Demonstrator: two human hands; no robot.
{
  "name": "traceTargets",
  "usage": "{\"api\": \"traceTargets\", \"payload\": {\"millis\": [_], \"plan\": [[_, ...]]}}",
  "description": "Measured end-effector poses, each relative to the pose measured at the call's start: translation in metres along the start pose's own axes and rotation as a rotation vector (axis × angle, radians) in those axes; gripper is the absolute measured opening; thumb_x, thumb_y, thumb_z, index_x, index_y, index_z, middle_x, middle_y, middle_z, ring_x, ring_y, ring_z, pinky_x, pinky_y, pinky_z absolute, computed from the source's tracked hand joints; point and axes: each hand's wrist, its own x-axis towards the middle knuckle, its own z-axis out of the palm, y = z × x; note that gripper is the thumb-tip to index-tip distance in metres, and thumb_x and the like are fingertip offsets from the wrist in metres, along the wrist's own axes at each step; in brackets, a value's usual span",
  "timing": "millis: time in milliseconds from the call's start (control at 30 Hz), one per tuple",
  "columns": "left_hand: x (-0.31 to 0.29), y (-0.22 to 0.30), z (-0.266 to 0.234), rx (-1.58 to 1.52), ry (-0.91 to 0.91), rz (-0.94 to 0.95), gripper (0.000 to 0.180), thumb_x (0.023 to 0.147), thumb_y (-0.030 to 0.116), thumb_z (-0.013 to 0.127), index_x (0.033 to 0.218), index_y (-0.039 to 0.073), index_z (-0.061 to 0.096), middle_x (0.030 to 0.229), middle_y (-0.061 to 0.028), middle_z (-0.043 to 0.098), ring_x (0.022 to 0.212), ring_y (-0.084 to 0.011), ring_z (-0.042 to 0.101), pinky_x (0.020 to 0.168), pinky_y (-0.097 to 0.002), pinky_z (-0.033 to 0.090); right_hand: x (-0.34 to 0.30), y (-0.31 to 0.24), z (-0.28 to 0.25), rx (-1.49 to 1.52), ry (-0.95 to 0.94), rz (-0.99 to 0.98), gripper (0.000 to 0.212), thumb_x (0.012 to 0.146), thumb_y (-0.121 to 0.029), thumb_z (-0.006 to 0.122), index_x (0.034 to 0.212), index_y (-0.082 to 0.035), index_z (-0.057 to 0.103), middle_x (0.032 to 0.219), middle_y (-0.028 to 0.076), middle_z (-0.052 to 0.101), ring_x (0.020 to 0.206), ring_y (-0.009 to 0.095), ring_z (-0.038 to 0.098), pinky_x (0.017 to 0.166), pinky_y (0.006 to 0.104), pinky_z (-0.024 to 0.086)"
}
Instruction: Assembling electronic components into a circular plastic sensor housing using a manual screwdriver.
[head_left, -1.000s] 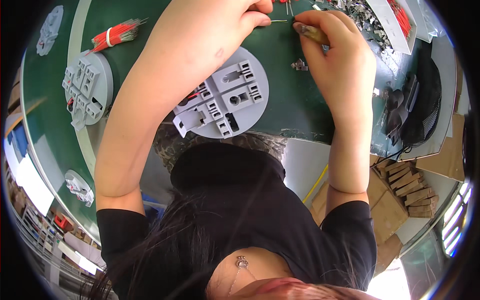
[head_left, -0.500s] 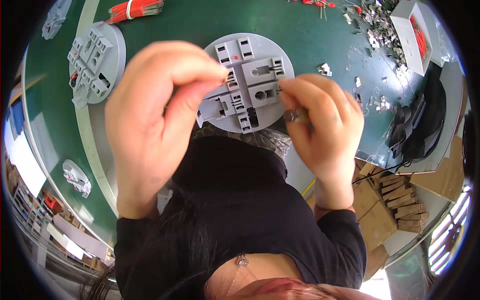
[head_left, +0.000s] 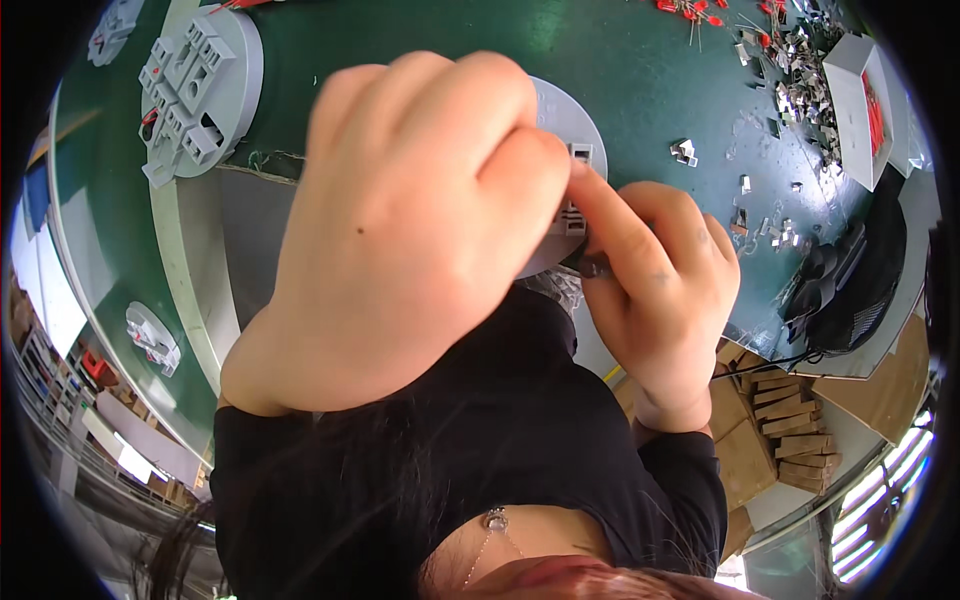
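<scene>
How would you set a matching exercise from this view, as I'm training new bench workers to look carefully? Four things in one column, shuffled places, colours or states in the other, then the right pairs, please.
Column one:
1. Left hand
2. Open box
3. Metal clips
4. Cardboard pieces

Column two:
A. Silver, many in a loose heap
B. Brown, stacked at the picture's lower right
C. In front of a round grey plate, hiding much of it
D. White, with red strands inside

Right pairs: 1-C, 2-D, 3-A, 4-B.
</scene>
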Motion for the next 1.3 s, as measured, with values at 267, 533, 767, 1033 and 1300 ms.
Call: {"api": "traceTargets", "payload": {"millis": [267,533,767,1033,1300], "plan": [[-0.019,-0.019,0.021,-0.406,0.155,-0.168,0.024,0.072,-0.007,0.080,0.091,0.003,0.072,0.091,-0.0042,0.054,0.078,-0.0159,0.058,0.063,-0.0271,0.048,0.011,-0.005,-0.001,-0.026,-0.116,0.053,0.044,0.070,0.008,0.070,0.111,-0.008,0.072,0.083,0.004,0.063,0.064,0.019,0.059,0.057,0.0286,0.044],[-0.019,-0.022,0.007,-0.040,0.119,-0.032,0.022,0.073,-0.006,0.079,0.092,0.002,0.072,0.098,-0.0091,0.061,0.087,-0.0245,0.064,0.075,-0.0311,0.053,0.002,-0.002,0.006,0.155,0.184,0.134,0.046,0.064,-0.002,0.074,0.109,-0.010,0.071,0.089,0.004,0.068,0.064,0.017,0.062,0.053,0.0287,0.040],[-0.009,-0.036,0.025,-0.216,0.160,0.059,0.022,0.074,-0.003,0.079,0.093,0.005,0.071,0.112,-0.0116,0.066,0.108,-0.0318,0.066,0.091,-0.0389,0.052,0.003,0.000,0.014,0.127,0.148,0.091,0.040,0.064,0.001,0.071,0.103,-0.009,0.071,0.091,0.003,0.071,0.063,0.016,0.062,0.056,0.0289,0.042],[-0.016,-0.037,0.020,-0.290,0.137,0.059,0.024,0.075,-0.006,0.077,0.093,0.007,0.069,0.115,-0.0108,0.066,0.115,-0.0345,0.065,0.102,-0.0511,0.046,0.002,-0.016,-0.002,0.138,-0.034,0.165,0.028,0.077,0.011,0.076,0.100,-0.002,0.067,0.097,0.013,0.075,0.068,0.017,0.064,0.061,0.0268,0.047],[-0.012,-0.024,0.007,-0.223,0.091,-0.066,0.024,0.071,-0.007,0.077,0.087,0.007,0.064,0.117,-0.0093,0.066,0.112,-0.0324,0.067,0.106,-0.0570,0.041,0.023,0.008,-0.011,0.028,-0.072,0.018,0.027,0.076,0.003,0.079,0.099,-0.005,0.067,0.097,0.010,0.075,0.069,0.019,0.065,0.065,0.0281,0.047]]}}
